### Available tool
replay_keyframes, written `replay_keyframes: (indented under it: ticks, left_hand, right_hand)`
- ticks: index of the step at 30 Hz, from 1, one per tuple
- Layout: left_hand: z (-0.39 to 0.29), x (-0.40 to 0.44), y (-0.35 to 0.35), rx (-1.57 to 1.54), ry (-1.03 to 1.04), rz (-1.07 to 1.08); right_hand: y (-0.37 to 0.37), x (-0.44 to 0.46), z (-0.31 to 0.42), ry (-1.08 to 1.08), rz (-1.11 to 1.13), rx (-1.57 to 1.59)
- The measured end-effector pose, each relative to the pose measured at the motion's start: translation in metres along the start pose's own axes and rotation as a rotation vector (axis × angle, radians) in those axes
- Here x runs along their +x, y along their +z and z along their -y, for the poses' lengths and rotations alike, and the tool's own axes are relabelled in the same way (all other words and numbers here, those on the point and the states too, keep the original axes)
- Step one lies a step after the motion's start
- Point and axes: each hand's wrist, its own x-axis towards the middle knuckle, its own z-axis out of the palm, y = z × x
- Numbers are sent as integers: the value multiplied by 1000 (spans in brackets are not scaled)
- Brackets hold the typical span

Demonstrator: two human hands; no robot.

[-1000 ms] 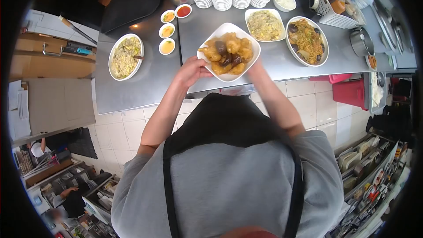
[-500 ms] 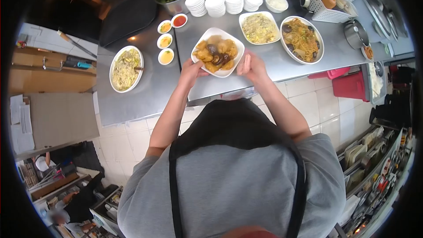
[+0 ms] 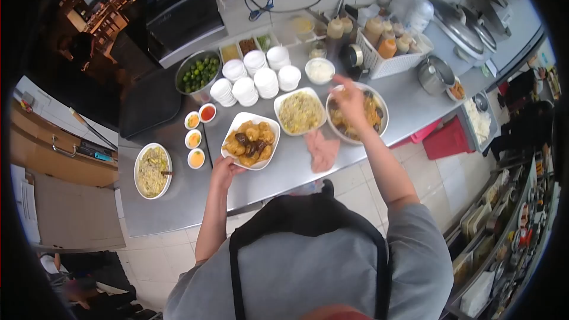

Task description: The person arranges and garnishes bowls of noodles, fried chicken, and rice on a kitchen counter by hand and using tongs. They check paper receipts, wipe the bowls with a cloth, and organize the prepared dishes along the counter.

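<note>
The left hand (image 3: 225, 172) is gripping the square dish (image 3: 248, 117) by its near corner, at the table (image 3: 284, 172); a pink cloth (image 3: 323, 151) is lying to the right; the right hand (image 3: 349, 104), blurred, is hovering over the noodle dish (image 3: 387, 117), fingers loosely parted, contact unclear; stacked white bowls (image 3: 245, 92) are standing beyond

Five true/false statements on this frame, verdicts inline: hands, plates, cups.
1. The left hand holds the square plate by its edge. True.
2. The right hand is inside the white basket. False: the right hand is over the noodle dish; contact can't be judged.
3. A pink cloth lies on the counter. True.
4. The limes are on the square plate. False: the limes are in the metal bowl.
5. Four small sauce cups are visible. True.
</note>
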Motion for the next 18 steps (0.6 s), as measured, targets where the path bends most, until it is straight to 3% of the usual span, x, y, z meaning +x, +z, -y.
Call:
replay_keyframes:
  ticks: [1, 3, 5, 6, 7, 9, 11, 14, 18]
  left_hand:
    - [-4, 1, 10, -8, 5, -6]
    - [-4, 13, 28, -26, 48, 8]
    - [-5, 20, 54, -65, 40, -23]
    - [-6, 25, 66, -54, 32, -26]
    - [-6, 28, 76, -73, 62, -54]
    - [-7, 33, 105, -111, 78, -43]
    - [-11, 35, 131, -133, 95, -113]
    - [-11, 39, 153, -157, 96, -206]
    - [-5, 43, 162, -148, 108, -211]
  right_hand:
    - [-6, 36, -14, -41, -124, 137]
    - [-22, 109, -37, 90, -228, 252]
    - [-24, 177, -88, 161, -315, 81]
    - [-28, 199, -96, 227, -247, -177]
    - [-24, 215, -105, 198, -218, -158]
    - [-6, 234, -139, -115, -209, -449]
    - [7, 224, -114, 27, -180, -455]
    - [15, 208, -106, -65, -132, -489]
    - [5, 207, -117, -128, -55, -288]
